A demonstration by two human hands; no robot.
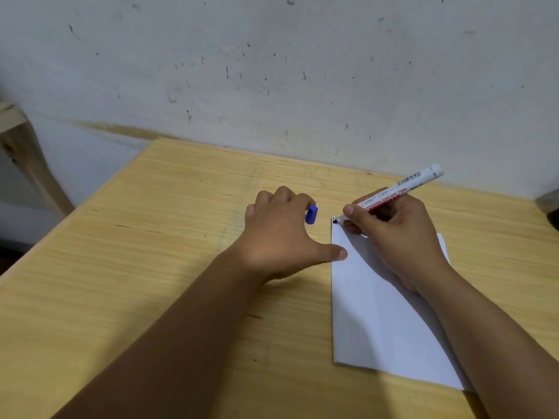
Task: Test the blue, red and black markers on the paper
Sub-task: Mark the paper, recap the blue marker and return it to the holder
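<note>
A white sheet of paper (372,309) lies on the wooden table (157,252), right of centre. My right hand (396,237) grips an uncapped white marker (402,189) with red lettering. Its dark tip touches the paper's far left corner, where a small dark mark shows. My left hand (281,234) rests on the table beside the paper, thumb tip pressing the paper's left edge. Its fingers are curled around a blue marker cap (311,214), which sticks out past them. No other markers are visible.
A stained white wall (272,71) runs close behind the table's far edge. A wooden frame piece (27,158) stands off the table at the left. A dark object (549,207) sits at the right edge of the view.
</note>
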